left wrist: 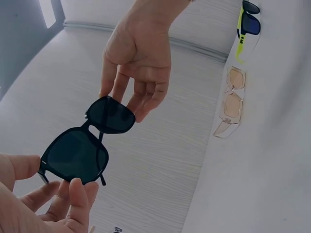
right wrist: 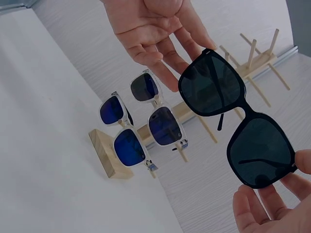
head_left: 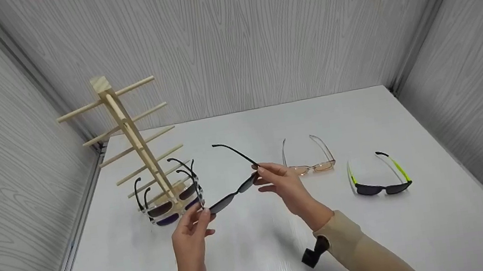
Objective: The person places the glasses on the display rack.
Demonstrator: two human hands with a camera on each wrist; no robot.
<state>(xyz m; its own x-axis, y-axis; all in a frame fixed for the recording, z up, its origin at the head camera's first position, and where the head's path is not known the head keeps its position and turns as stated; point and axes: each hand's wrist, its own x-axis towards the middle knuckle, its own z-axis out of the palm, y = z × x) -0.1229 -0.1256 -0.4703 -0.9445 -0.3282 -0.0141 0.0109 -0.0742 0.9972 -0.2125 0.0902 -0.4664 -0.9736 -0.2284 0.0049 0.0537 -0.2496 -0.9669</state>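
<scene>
Both hands hold a pair of black sunglasses (head_left: 224, 203) in the air over the table, arms unfolded. My left hand (head_left: 191, 242) pinches the left end of the frame between thumb and fingers. At the opposite hinge, my right hand (head_left: 286, 188) grips with thumb and fingertips. The frame slants, its right end higher in the head view. In the left wrist view the dark lenses (left wrist: 73, 155) hang between the two hands. The right wrist view shows the sunglasses (right wrist: 262, 150) with both temples seen through the lenses.
A wooden peg rack (head_left: 137, 142) stands at the left. Its lower pegs carry clear-framed sunglasses (right wrist: 130, 147) with blue lenses. To the right on the white table (head_left: 257, 254) lie pale glasses with orange lenses (head_left: 323, 166) and dark sunglasses with yellow-green temples (head_left: 384, 189). Wood-grain panels (head_left: 219, 40) enclose the table.
</scene>
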